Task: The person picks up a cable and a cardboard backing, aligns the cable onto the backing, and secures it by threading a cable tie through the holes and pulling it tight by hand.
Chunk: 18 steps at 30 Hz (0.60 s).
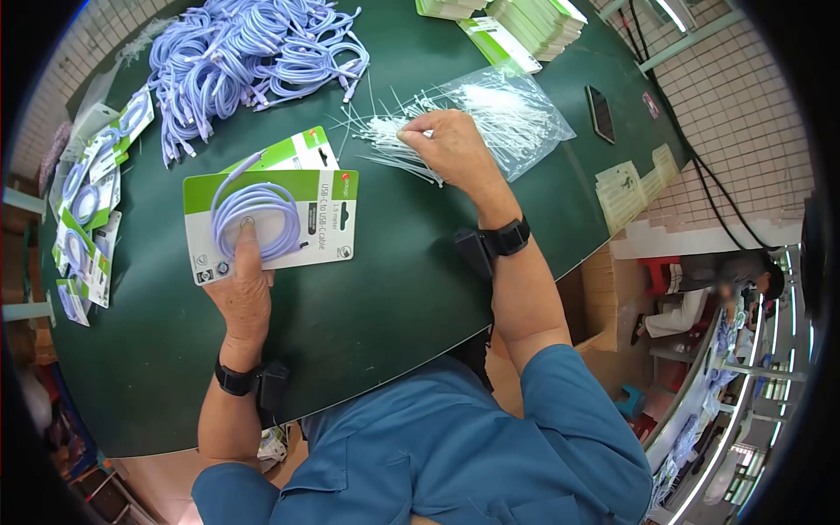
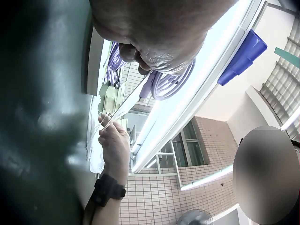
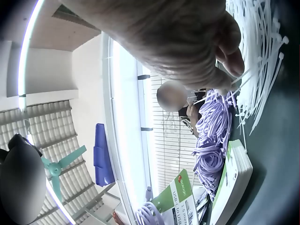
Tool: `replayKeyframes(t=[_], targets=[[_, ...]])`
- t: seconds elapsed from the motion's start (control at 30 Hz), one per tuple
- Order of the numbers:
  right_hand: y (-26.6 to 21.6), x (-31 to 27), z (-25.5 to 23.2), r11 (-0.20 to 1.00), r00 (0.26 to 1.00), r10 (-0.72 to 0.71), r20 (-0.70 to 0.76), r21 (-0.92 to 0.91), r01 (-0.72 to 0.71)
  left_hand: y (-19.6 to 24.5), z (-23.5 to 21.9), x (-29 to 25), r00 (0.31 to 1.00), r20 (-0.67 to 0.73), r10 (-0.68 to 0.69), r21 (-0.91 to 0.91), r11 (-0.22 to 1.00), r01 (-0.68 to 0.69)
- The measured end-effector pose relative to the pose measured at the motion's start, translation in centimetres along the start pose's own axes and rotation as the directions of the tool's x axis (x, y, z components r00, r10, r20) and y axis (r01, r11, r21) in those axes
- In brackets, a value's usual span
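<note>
My left hand [image 1: 241,293] holds a green-and-white printed card [image 1: 337,197] above the table, thumb pressed on a coiled lilac USB-C cable [image 1: 284,210] lying against it. One cable end sticks up past the card's top edge. At the near edge of a heap of white cable ties [image 1: 385,131], my right hand [image 1: 455,153] has thumb and forefinger together. In the right wrist view a thin white cable tie [image 3: 242,78] shows between these fingertips. More ties spill from a clear plastic bag [image 1: 534,122]. Behind the held card lies a stack of similar cards [image 1: 302,147].
A big pile of lilac cables [image 1: 254,52] covers the far left. Carded cables [image 1: 83,206] line the left edge. Card stacks [image 1: 542,26] stand at the back, a phone [image 1: 600,114] at the right, beside pale plastic strips [image 1: 621,197]. Another person [image 1: 726,280] sits beyond the table.
</note>
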State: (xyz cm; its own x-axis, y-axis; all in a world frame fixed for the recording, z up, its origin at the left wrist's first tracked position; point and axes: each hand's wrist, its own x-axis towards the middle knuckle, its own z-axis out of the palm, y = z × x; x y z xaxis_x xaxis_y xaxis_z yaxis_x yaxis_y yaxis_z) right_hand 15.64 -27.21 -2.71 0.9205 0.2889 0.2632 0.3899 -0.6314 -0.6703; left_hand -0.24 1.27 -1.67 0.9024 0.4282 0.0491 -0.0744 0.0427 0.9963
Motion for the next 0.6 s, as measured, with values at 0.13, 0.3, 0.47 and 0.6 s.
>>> replayKeyframes(t=[0.13,0.3,0.47,0.6], targets=[[-0.7,-0.2,-0.3,1.000,1.000,0.000,-0.009,-0.028,0.000,-1.1,-0.2,0.2,0.998,0.003,0.062,-0.040,0.997,-0.061],[-1.1,0.0,-0.7,0.989,0.990,0.120,-0.074,0.098,-0.112,-2.0,0.8,0.3,0.986,-0.060,0.154,-0.196,0.967,-0.163],[-2.8,0.0,-1.0,0.918,0.968,0.218,-0.123,0.364,-0.160,-0.5,-0.2,-0.1,0.997,-0.002,0.081,0.034,0.996,-0.081],[-4.1,-0.6,-1.2,0.644,0.973,0.217,0.082,0.737,-0.205,-2.3,-0.6,-0.5,0.984,0.010,0.179,0.047,0.983,-0.179]])
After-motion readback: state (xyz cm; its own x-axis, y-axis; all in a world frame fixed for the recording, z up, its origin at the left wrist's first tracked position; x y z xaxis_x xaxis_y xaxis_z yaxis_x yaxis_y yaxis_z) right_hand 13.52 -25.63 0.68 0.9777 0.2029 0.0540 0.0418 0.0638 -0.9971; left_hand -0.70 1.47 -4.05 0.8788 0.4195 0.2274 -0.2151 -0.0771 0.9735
